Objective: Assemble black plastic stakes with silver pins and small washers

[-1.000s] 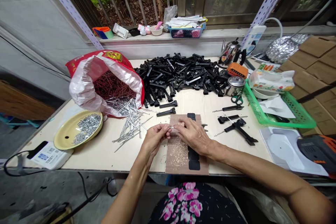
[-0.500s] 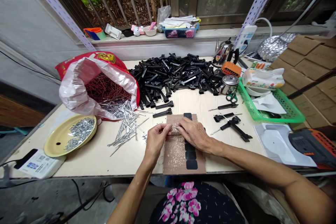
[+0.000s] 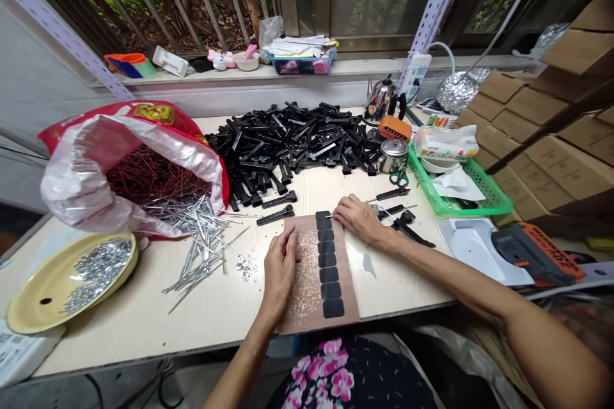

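Note:
My left hand rests on its edge at the left side of a brown board, fingers loosely bent and thumb apart; nothing shows in it. Over the board's top right corner, my right hand is closed in a pinch on a thin metal rod, whose tip pokes out to the left above the row of black rounded pads on the board. Most of the rod is hidden by the fingers. Just beyond the right hand lie several black plastic pieces with metal rods in them.
A heap of black plastic parts fills the back. Left are a red-and-white sack of long screws, loose metal rods, small metal bits and a yellow dish. At right stand a green basket, a power tool and cardboard boxes.
My hands have parted: the right moved up and right with the metal rod, while the left let go and settled lower on the board. The whole view has shifted to the right.

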`<action>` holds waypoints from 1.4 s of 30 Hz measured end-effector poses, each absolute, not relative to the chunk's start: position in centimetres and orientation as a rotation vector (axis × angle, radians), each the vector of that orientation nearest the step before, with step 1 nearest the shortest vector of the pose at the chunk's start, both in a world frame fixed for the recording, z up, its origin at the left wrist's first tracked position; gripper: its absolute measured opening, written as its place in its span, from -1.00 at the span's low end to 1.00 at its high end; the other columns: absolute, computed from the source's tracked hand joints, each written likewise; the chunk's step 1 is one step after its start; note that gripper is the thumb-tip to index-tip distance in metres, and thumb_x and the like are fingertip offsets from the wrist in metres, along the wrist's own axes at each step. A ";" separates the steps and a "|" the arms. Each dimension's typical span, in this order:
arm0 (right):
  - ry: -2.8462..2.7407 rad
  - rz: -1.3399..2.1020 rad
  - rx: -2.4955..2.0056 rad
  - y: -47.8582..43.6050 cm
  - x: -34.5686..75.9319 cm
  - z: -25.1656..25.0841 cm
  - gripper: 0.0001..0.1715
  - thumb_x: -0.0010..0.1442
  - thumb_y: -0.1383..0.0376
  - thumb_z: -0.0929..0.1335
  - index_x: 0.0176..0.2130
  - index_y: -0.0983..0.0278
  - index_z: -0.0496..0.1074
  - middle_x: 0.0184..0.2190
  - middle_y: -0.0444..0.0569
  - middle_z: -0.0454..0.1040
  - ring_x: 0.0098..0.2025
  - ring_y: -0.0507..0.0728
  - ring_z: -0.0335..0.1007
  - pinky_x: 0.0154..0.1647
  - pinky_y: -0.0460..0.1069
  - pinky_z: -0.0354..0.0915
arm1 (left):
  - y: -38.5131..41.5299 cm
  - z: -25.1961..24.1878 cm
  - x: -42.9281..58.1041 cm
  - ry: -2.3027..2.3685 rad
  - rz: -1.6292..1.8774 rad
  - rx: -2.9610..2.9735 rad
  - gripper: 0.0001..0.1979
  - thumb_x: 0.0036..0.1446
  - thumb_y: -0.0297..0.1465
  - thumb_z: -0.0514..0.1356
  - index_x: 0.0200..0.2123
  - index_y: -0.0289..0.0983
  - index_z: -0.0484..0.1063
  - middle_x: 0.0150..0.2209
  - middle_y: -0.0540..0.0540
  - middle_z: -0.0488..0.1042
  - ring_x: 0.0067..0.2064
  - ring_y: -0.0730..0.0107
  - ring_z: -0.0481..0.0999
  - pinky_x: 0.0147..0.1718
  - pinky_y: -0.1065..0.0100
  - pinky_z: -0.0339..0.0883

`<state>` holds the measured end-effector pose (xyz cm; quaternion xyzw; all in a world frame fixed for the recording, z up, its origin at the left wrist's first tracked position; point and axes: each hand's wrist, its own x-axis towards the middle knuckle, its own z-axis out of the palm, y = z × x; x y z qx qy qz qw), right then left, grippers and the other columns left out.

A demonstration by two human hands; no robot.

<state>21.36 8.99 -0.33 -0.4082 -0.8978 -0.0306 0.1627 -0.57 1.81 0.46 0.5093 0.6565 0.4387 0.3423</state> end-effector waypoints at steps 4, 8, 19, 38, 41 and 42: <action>-2.760 -0.082 -0.669 6.3 21.5 -1.1 -0.70 0.35 0.39 0.13 -0.26 0.30 0.39 -0.37 -0.05 0.37 -0.28 0.07 0.21 -0.40 -0.05 0.17 | 1.9 0.0 -0.1 1.779 1.111 1.440 -0.54 0.20 -0.12 0.02 0.03 -0.26 0.41 -0.29 -0.13 0.46 -0.32 0.30 0.45 -0.25 0.25 0.33; -2.612 0.022 -0.873 7.1 21.7 -0.7 -0.74 0.35 0.33 0.17 -0.28 0.31 0.39 -0.33 -0.03 0.38 -0.27 0.07 0.21 -0.37 -0.07 0.19 | 1.9 -0.2 0.2 1.787 1.126 1.452 -0.58 0.19 -0.14 0.05 0.00 -0.24 0.42 -0.27 -0.11 0.44 -0.34 0.32 0.43 -0.26 0.28 0.31; -2.195 0.533 -1.317 6.7 21.6 0.7 -0.87 0.29 0.31 0.23 -0.24 0.25 0.36 -0.28 -0.07 0.34 -0.28 0.04 0.35 -0.23 -0.05 0.31 | 2.2 0.8 -7.1 2.120 1.162 1.585 -0.68 0.20 -0.22 0.04 -0.19 -0.27 0.49 -0.28 -0.14 0.47 -0.29 0.27 0.40 -0.29 0.29 0.24; -2.272 0.465 -1.127 5.9 16.5 3.6 -0.81 0.29 0.33 0.22 -0.21 0.26 0.40 -0.29 -0.03 0.41 -0.29 0.06 0.37 -0.26 -0.04 0.33 | 5.4 0.2 -6.8 1.916 1.155 1.368 -0.78 0.09 -0.24 0.19 -0.36 -0.28 0.51 -0.34 -0.16 0.49 -0.25 0.23 0.41 -0.30 0.29 0.26; -2.216 0.459 -1.092 6.0 15.3 4.3 -0.81 0.30 0.31 0.22 -0.20 0.27 0.41 -0.29 -0.05 0.42 -0.29 0.04 0.37 -0.26 -0.06 0.31 | 4.5 1.9 -5.5 1.377 1.239 0.734 -0.71 -0.07 -0.23 0.33 -0.35 -0.33 0.48 -0.38 -0.10 0.51 -0.40 0.44 0.43 -0.38 0.38 0.34; -2.208 0.454 -1.082 6.0 14.9 4.4 -0.80 0.30 0.31 0.22 -0.20 0.27 0.41 -0.29 -0.05 0.42 -0.29 0.04 0.37 -0.25 -0.07 0.31 | 4.2 2.4 -4.9 1.249 1.233 0.592 -0.70 -0.13 -0.27 0.38 -0.35 -0.34 0.47 -0.39 -0.09 0.51 -0.42 0.48 0.44 -0.38 0.40 0.38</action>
